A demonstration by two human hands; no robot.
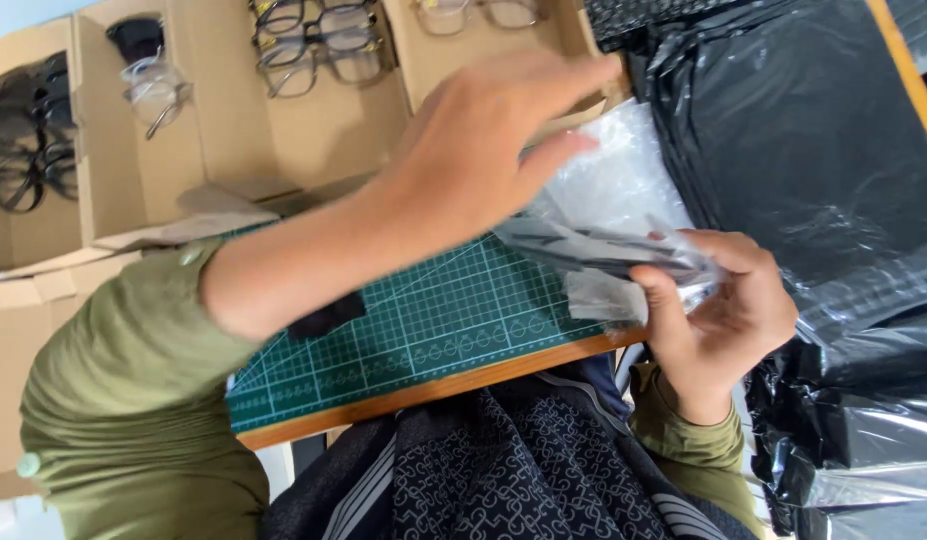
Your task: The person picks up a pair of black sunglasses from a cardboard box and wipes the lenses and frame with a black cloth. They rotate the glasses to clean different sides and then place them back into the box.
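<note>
Our right hand, at the lower right of centre in the frame, is curled around a folded pair of dark glasses in a clear plastic sleeve; the thumb presses on the near side and the fingers wrap over the far end, so the packet lies roughly level across the palm. Motion blur hides the finer details of the frame. Just above it, touching the packet, lies a sheet of bubble wrap, crumpled and pale.

Our left hand reaches across the upper middle of the frame with fingers spread wide and flat, holding nothing; its fingertips lie over the top edge of the bubble wrap and the corner of a cardboard box. We cannot tell whether they press on the wrap or only hover above it. The olive green sleeve of that arm fills the lower left.

Under both hands is a green cutting mat with a white grid, set on a wooden table edge. Beyond the mat, along the top of the frame, stand open cardboard boxes holding rows of spectacles; the box at the upper left holds darker frames. On the right side lie black plastic bags, glossy and creased, running down to the lower right corner.
</note>
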